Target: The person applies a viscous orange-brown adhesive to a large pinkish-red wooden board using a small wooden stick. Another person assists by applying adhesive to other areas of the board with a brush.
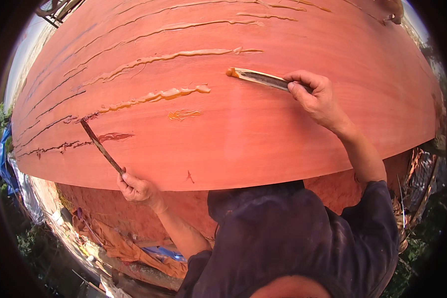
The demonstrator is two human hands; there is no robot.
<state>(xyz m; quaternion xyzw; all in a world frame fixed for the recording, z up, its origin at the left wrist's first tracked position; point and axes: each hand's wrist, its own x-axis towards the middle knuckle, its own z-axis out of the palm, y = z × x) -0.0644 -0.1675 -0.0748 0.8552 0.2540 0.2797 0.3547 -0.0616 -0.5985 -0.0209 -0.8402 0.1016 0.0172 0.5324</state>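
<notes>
My right hand grips a flat, narrow wooden stick with a dark stripe along it. A lump of orange paste sits on its tip, over the broad reddish surface. Lower at the left, my left hand holds a thin dark stick. Its far end meets a purple-red smear, at the left end of a thick orange paste ridge. Whether the right stick touches the surface I cannot tell. An orange dab lies between the two sticks.
More paste ridges run across the far side, and dark red lines mark the left. Below the near edge are brown cloth and blue sheeting. Silvery sheeting bunches at the right edge.
</notes>
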